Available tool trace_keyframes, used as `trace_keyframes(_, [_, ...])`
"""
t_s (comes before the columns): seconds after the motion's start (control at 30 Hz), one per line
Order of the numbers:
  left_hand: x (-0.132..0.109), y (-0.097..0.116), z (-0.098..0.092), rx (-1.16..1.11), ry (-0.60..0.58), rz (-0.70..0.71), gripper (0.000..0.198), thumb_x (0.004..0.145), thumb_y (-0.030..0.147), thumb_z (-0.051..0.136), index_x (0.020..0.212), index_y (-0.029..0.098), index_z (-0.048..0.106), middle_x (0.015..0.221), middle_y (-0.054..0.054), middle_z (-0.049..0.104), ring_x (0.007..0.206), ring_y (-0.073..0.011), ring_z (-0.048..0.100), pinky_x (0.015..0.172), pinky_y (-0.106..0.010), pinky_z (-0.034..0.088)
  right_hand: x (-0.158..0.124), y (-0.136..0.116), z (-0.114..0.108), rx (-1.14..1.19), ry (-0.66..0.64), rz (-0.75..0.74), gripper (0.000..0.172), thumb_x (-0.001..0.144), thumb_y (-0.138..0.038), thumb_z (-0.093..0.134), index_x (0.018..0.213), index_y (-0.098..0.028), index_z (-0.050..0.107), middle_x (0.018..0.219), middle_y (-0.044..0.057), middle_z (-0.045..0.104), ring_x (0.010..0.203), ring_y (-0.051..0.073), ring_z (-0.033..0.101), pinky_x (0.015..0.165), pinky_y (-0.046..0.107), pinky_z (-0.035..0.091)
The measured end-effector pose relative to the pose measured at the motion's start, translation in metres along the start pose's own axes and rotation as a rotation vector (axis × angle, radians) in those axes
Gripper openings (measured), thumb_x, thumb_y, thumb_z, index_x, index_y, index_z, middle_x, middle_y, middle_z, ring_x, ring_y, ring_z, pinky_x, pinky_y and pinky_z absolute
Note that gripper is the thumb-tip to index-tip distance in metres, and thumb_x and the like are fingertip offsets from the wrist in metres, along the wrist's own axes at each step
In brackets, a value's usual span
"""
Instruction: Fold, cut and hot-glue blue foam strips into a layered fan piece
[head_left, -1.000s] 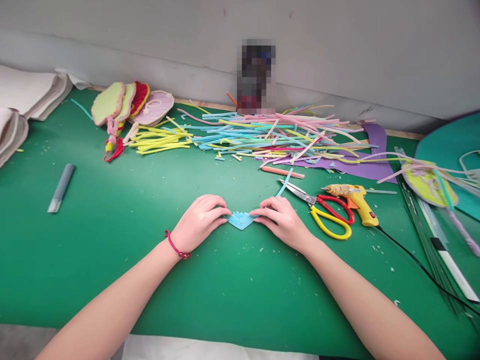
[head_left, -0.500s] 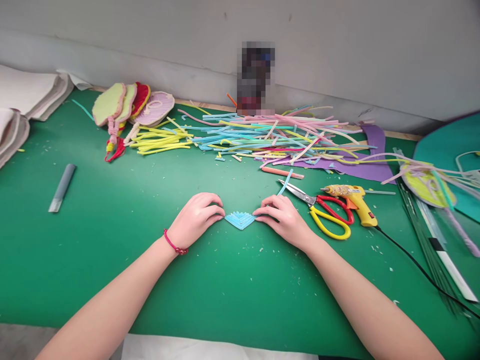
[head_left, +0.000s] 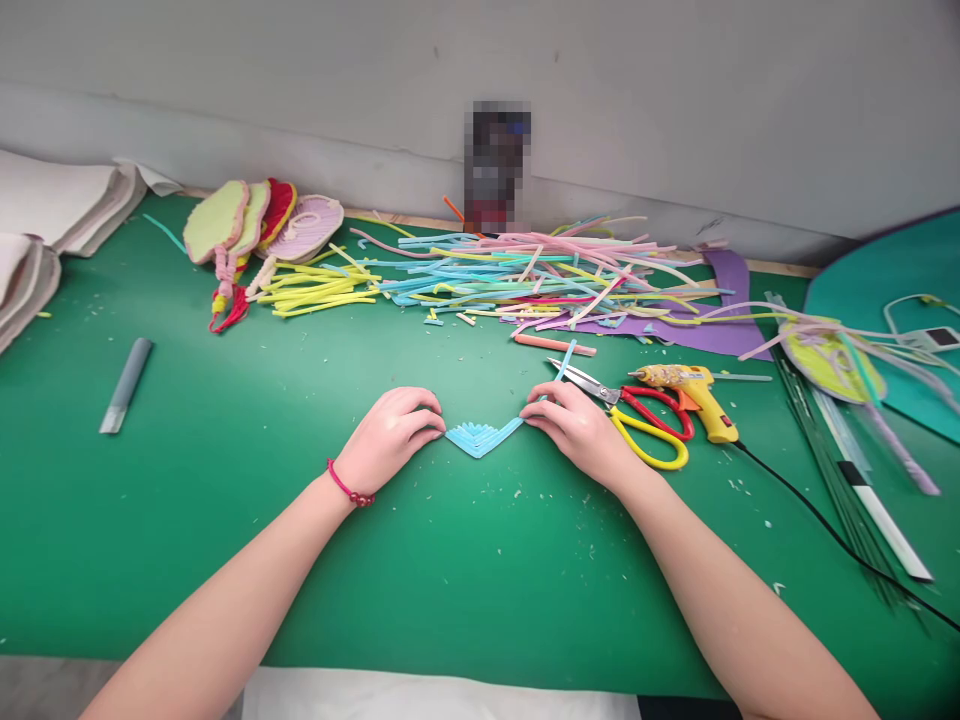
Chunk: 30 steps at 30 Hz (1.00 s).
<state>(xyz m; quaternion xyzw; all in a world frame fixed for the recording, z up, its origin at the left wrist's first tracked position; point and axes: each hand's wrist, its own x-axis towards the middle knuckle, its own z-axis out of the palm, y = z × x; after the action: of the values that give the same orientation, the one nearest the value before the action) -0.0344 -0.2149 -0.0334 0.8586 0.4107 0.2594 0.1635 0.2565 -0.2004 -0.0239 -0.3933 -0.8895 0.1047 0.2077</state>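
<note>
A small blue V-shaped piece made of nested strips [head_left: 475, 440] lies on the green table between my hands. My left hand [head_left: 397, 430] pinches its left corner between thumb and fingers; a red bracelet [head_left: 349, 484] is round the wrist. My right hand [head_left: 574, 425] is closed on a blue strip [head_left: 504, 432] that runs out from the piece's right side. The strip's free end sticks up above my right fingers. Beside my right hand lie scissors with red and yellow handles [head_left: 651, 452], partly behind the hand.
Coloured strips [head_left: 517, 270] are heaped at the back. A yellow glue gun [head_left: 694, 392] with a black cord lies at the right, near green wires [head_left: 832, 480]. Fan-shaped pieces [head_left: 217, 222] sit back left, a grey tube [head_left: 127, 385] at left, white sheets [head_left: 60, 200] at far left.
My right hand has moved a little away from the blue piece, and more of the strip shows between them. My left hand stays at the left corner. The view has shifted slightly.
</note>
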Motion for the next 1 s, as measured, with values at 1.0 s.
trace_keyframes(1.0, [0.02, 0.083, 0.0, -1.613, 0.052, -0.831, 0.048, 0.072, 0.047, 0.075, 0.107, 0.016, 0.065, 0.124, -0.014, 0.064, 0.118, -0.0271, 0.058, 0.104, -0.04, 0.044, 0.001, -0.042, -0.02, 0.179, 0.565, 0.117, 0.015, 0.091, -0.017, 0.051, 0.094, -0.024, 0.064, 0.095, 0.005, 0.072, 0.093, 0.02, 0.069, 0.086, 0.038, 0.056])
